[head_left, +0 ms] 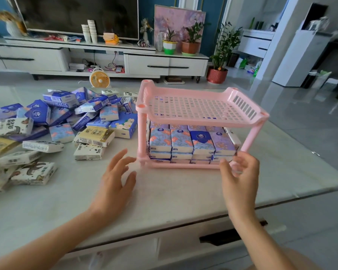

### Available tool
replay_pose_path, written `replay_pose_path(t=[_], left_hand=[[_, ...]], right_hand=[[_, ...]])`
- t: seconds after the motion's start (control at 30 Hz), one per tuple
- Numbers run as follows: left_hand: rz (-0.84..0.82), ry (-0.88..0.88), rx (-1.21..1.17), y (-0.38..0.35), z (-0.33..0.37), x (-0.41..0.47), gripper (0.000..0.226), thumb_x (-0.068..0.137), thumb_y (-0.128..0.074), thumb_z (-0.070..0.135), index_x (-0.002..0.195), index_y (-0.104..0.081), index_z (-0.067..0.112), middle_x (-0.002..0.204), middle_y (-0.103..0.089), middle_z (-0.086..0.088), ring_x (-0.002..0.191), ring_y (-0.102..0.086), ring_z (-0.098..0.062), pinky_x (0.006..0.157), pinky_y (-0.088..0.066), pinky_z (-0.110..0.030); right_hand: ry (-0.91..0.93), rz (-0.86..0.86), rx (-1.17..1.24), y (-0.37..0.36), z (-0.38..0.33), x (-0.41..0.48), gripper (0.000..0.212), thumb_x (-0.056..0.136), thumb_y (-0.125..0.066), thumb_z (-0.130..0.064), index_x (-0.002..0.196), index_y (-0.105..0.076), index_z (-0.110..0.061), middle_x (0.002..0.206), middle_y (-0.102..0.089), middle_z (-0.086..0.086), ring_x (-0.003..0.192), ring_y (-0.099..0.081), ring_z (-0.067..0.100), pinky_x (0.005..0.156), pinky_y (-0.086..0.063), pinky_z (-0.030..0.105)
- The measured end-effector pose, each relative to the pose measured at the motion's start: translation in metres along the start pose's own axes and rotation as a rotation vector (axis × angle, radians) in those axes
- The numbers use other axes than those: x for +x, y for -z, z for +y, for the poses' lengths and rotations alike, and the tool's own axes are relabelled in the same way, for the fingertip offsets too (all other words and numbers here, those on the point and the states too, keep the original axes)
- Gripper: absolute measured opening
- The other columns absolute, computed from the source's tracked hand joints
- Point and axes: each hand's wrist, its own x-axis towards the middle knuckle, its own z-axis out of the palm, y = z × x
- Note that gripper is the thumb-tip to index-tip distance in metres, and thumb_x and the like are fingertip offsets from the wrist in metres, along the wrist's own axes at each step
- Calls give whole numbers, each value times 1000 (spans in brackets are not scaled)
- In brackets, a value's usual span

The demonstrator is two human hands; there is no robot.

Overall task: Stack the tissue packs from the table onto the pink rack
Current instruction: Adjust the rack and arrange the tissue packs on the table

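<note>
The pink rack (199,119) stands on the tabletop (174,191) at about 1 o'clock from the person. Its lower shelf (183,166) is packed with tissue packs (191,143) in neat rows and layers, while its upper shelf (193,108) is bare mesh. The loose pile (66,121) lies at 9 o'clock of the rack, jumbled and overlapping.

The left hand (115,180) hovers just beside the rack's front-left leg, at its 7 o'clock, fingers (123,158) spread wide and holding nothing. The right hand (240,176) is at the front-right foot, at 5 o'clock. Its fingers (244,160) curve loosely about that corner, but blur hides whether they grip it or only come near.

The step in hand looks like squaring or steadying the rack before the top tier is loaded. Press low on the feet rather than the thin posts, since the loaded bottom makes it heavy and the plastic may flex. Then take packs from the near edge of the pile, one design at a time, and lay them flat, long sides touching, from the back row forward so the slotted rim holds them.

A blue pack in the bottom row carries a word that looks like "Vinda", and the same round emblem shows on other blue packs. The cream pack (95,136) and the white ones bear Chinese characters that I cannot read with confidence
</note>
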Motion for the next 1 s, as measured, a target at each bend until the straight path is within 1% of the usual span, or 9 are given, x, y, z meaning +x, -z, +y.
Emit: replay_pose_path(t=[0.13,0.3,0.43,0.5,0.57,0.67,0.77,0.9,1.0], left_hand=[[23,-66,-12,30,5,-17,22,81,-42,28,89,-62,30,121,-52,5,105,-54,3,81,-44,-7],[141,-14,11,59,-1,-24,27,74,-46,-1,80,-63,18,112,-56,0,98,-55,4,76,-41,-4],[199,8,-5,80,-1,-22,26,76,-45,3,80,-63,22,110,-55,8,100,-52,6,76,-41,-4],[213,12,15,91,-4,-18,21,79,-44,11,81,-61,23,109,-55,8,100,-53,1,78,-43,-9],[219,-6,99,102,-10,-15,20,79,-40,19,85,-59,24,110,-53,6,102,-52,-5,84,-39,-11],[212,60,205,115,-18,-8,25,79,-40,18,89,-63,14,111,-53,2,106,-50,-16,84,-29,-9],[183,114,317,126,-23,-2,25,79,-45,15,94,-66,12,119,-56,-2,113,-48,-22,85,-24,-11],[186,116,343,141,-27,1,22,87,-52,9,104,-64,15,124,-53,3,120,-41,-14,87,-20,-9],[182,113,348,151,-26,4,23,89,-50,13,108,-61,18,120,-52,8,118,-38,-9,84,-18,-6]], right_hand=[[180,-247,71,-19,-17,-17,9,81,-56,-25,87,-59,-19,84,-64,-2,75,-56,5,69,-40,7],[614,-493,-113,-48,-33,-58,24,88,-48,-25,111,-52,-18,99,-55,-8,91,-51,3,86,-37,9],[644,-430,-150,-87,-52,-70,52,86,-50,-25,131,-38,-2,131,-45,5,123,-40,12,107,-26,15],[906,-375,-167,-101,-62,-76,44,84,-52,-13,125,-41,-1,129,-45,9,119,-45,21,104,-32,26],[1098,-471,-99,-114,-71,-94,33,83,-51,-6,116,-47,-7,118,-49,6,104,-52,22,94,-38,27],[973,-666,-103,-145,-79,-114,34,82,-50,-10,116,-47,-13,118,-50,2,106,-51,19,94,-39,26],[747,-680,-192,-186,-85,-101,42,80,-44,-19,122,-42,-14,122,-52,10,114,-42,19,100,-31,26],[688,-665,-363,-227,-93,-68,46,84,-45,-20,127,-47,-5,129,-48,16,123,-38,26,103,-22,29],[567,-694,-383,-250,-98,-46,50,90,-51,-17,136,-39,-5,144,-36,14,136,-28,27,112,-20,34]])
